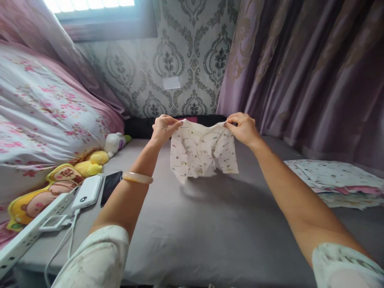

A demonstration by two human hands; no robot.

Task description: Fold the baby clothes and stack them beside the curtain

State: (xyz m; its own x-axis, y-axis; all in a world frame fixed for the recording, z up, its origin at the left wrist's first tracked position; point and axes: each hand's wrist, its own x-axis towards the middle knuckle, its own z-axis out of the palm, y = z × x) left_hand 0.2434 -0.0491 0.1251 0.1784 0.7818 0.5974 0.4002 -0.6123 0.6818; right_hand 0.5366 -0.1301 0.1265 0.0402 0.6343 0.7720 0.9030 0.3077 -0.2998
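A small white garment (204, 150) with a scattered print hangs between my two hands above a grey sheet (216, 232). My left hand (164, 129) pinches its upper left corner, fingers closed on the cloth. The upper right corner is gripped between the thumb and fingers of my right hand (243, 129). The top edge sags slightly between them, and the lower part falls in loose folds close to the sheet. A pale bangle (138, 178) circles my left forearm.
Folded clothes (336, 176) are stacked at the right. On the left lie a power strip (33, 232), a white power bank (87, 192) with cables, a dark phone (110, 186), plush toys (93, 162) and floral bedding (51, 116). Curtains (300, 76) hang at the back right.
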